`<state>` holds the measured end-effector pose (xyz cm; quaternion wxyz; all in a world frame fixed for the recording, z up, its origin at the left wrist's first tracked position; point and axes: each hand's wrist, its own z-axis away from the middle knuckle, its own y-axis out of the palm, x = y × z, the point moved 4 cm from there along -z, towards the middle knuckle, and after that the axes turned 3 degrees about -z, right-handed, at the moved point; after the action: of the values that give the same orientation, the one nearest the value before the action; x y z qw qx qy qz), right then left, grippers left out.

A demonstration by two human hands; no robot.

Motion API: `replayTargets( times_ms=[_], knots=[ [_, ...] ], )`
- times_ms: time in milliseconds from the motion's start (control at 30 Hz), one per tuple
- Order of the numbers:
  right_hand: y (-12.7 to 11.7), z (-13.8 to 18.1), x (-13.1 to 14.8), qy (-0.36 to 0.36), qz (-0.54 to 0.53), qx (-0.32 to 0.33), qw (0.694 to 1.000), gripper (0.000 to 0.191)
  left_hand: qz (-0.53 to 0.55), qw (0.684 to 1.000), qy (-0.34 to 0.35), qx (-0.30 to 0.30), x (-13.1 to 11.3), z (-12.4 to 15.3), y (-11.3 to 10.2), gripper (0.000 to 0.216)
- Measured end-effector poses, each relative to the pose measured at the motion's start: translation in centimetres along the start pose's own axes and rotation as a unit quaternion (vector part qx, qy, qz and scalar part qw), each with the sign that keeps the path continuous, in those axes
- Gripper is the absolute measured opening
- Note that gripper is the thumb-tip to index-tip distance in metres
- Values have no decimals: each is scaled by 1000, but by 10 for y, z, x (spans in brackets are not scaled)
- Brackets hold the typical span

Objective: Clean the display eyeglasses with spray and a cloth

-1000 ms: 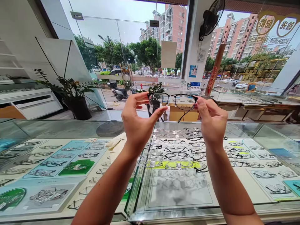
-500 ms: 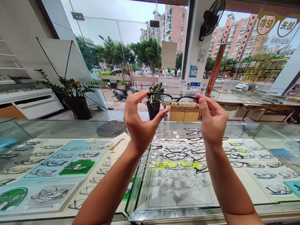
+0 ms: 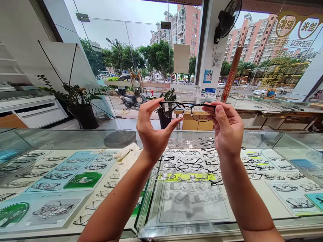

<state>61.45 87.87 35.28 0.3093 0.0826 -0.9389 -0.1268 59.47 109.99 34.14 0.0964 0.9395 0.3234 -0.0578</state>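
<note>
A pair of dark-rimmed eyeglasses (image 3: 187, 107) is held up in front of me, above the glass counter. My left hand (image 3: 154, 129) grips its left side, with the index finger at the top corner of the rim and the thumb under the left lens. At the other end, my right hand (image 3: 228, 129) pinches the right side between thumb and fingers. The right fingers show partly behind the right lens. Both lenses face away from me, and the temples are mostly hidden behind the frame and fingers.
Below my arms, a glass display counter (image 3: 191, 218) holds rows of eyeglasses. A crumpled cream cloth (image 3: 128, 155) lies left of my left forearm. Potted plants (image 3: 84, 116) stand beyond the counter by the glass door. A black fan (image 3: 227, 22) hangs on the pillar.
The left hand has shifted slightly right with the glasses. The right fingers have moved inward and now show behind the right lens.
</note>
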Motion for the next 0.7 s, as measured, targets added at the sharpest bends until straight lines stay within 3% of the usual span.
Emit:
replayTargets(
  times_ms=[467, 700],
  knots=[
    [0, -5, -9, 71, -76, 36, 994, 23, -23, 1000, -2, -1, -1, 0, -3, 71],
    [-1, -6, -10, 76, -96, 6, 992, 20, -4, 1000, -22, 2, -1, -2, -2, 76]
  ],
)
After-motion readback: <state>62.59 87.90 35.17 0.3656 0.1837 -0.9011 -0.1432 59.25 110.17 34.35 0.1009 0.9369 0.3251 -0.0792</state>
